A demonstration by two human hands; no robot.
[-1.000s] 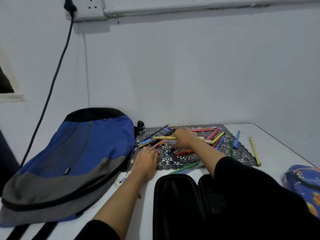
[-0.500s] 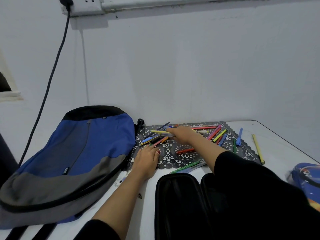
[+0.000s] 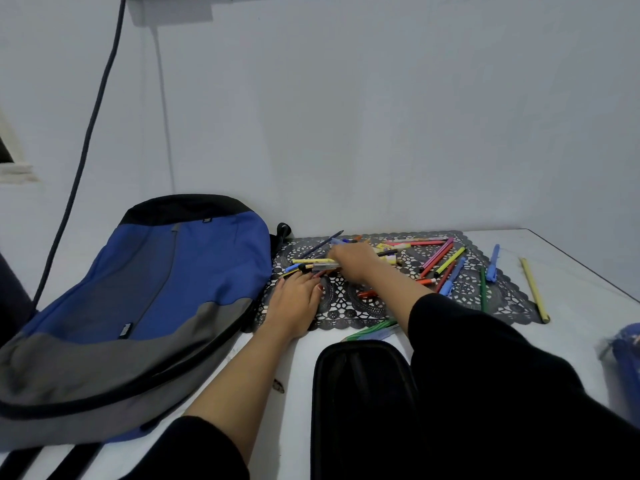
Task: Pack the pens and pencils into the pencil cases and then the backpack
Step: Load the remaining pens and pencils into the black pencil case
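Many pens (image 3: 450,261): loose on the black mat (image 3: 502,303), centre right of frame; thin, bright, mostly slanted.
Right hand (image 3: 353,261): grip curled on a bundle (image 3: 317,263) whose long axis points left across the frame.
Left hand (image 3: 294,299): fingers straight, flat on the mat, tips just by the bundle's left ends.
Black pencil case (image 3: 360,393): open, lower centre, straight below the right hand.
Backpack (image 3: 138,299): left, on the desk (image 3: 571,306).

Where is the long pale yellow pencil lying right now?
In the head view, the long pale yellow pencil lies far right on the table, along the right edge of the black lace mat, just beyond a blue pen.
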